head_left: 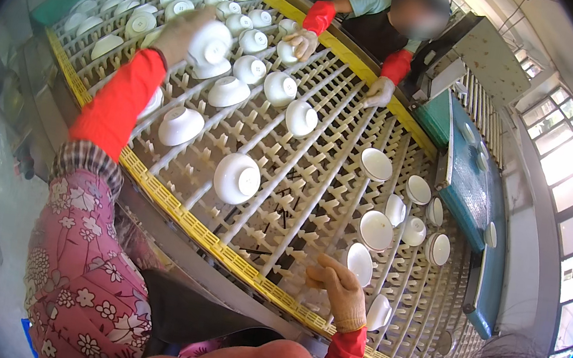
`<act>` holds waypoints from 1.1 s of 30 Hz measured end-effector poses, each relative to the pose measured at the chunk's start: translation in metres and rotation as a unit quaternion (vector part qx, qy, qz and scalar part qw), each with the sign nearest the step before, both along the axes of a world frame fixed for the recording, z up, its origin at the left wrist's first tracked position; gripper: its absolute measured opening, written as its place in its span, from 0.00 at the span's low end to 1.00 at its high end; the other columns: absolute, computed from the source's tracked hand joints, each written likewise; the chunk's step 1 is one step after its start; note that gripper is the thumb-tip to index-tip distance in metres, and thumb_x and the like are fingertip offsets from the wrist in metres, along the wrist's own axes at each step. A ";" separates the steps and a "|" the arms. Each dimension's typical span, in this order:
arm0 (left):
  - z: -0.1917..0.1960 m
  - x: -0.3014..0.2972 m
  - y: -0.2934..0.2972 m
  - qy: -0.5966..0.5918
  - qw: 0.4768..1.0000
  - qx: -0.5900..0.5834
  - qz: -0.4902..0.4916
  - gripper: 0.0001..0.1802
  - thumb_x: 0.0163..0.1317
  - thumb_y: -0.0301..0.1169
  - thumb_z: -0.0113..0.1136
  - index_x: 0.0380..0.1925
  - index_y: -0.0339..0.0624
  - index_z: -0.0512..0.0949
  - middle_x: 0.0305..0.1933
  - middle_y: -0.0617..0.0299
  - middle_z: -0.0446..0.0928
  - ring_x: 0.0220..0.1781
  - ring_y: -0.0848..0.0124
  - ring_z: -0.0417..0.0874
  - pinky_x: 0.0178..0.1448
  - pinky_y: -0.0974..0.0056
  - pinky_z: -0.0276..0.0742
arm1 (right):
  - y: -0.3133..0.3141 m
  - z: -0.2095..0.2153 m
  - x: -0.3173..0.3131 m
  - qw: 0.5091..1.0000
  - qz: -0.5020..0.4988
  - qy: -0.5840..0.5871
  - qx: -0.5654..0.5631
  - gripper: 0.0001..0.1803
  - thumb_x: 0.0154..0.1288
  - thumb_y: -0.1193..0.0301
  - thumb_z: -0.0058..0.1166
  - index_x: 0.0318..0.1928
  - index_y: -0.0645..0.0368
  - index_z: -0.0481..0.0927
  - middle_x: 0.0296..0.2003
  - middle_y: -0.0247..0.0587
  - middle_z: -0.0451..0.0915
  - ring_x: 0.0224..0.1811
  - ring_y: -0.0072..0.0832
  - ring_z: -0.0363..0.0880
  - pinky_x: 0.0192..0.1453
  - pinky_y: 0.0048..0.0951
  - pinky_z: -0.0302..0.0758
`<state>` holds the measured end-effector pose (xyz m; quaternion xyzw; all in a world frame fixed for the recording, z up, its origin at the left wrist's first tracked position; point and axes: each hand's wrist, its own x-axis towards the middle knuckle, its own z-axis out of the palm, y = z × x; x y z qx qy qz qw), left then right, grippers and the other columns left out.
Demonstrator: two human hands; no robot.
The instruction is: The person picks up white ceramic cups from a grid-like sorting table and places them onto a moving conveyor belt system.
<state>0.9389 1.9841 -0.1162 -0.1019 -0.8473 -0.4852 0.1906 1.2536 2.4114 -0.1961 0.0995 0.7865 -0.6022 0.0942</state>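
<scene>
My left arm, in a red sleeve cover, reaches over the far left part of a slatted conveyor (298, 202). My left hand (181, 36), a little blurred, grips a white bowl (210, 43) by its side; another white bowl (212, 70) shows just under it. At the near edge, my gloved right hand (338, 293) has its fingers loosely bent and apart, with nothing seen in them. Close beside that hand a white bowl (360, 264) leans on the slats, and a second bowl (379, 313) lies by the wrist.
Many upturned bowls (253, 42) cover the conveyor's far left. Several tilted bowls (375, 230) lie at the right. Yellow guards (212, 245) line the edges. Across stands a co-worker whose gloved hand (303, 43) touches a bowl; the other (379, 93) rests by the slats. A blue-green belt (471, 174) runs beyond.
</scene>
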 end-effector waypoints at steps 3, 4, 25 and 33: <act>-0.005 -0.008 -0.048 0.008 0.989 -0.048 0.137 0.27 0.67 0.46 0.56 0.59 0.39 0.74 0.57 0.42 0.78 0.56 0.46 0.81 0.61 0.54 0.74 | 0.003 -0.003 0.001 1.000 0.004 0.015 -0.023 0.19 0.77 0.69 0.47 0.60 0.69 0.75 0.44 0.47 0.86 0.46 0.31 0.87 0.53 0.26 0.80; -0.012 -0.003 -0.049 0.030 0.982 -0.095 0.161 0.28 0.66 0.47 0.56 0.59 0.38 0.74 0.57 0.41 0.79 0.57 0.46 0.81 0.61 0.54 0.74 | 0.003 -0.002 0.003 0.999 0.004 0.019 -0.033 0.19 0.77 0.69 0.47 0.60 0.69 0.75 0.44 0.47 0.86 0.46 0.31 0.87 0.53 0.27 0.80; -0.103 0.169 0.326 0.246 0.720 -0.437 -0.480 0.13 0.51 0.37 0.64 0.35 0.44 0.82 0.33 0.53 0.82 0.49 0.57 0.82 0.54 0.55 0.77 | 0.025 -0.016 0.012 1.000 -0.005 -0.003 0.012 0.15 0.76 0.68 0.45 0.50 0.67 0.79 0.42 0.44 0.87 0.41 0.28 0.87 0.47 0.26 0.81; -0.078 0.111 0.236 0.268 0.804 -0.312 -0.429 0.19 0.57 0.45 0.66 0.44 0.46 0.82 0.42 0.51 0.83 0.42 0.57 0.86 0.46 0.58 0.83 | 0.034 -0.018 0.017 0.998 -0.057 0.014 -0.007 0.17 0.77 0.68 0.48 0.58 0.65 0.78 0.42 0.46 0.87 0.41 0.29 0.87 0.48 0.25 0.82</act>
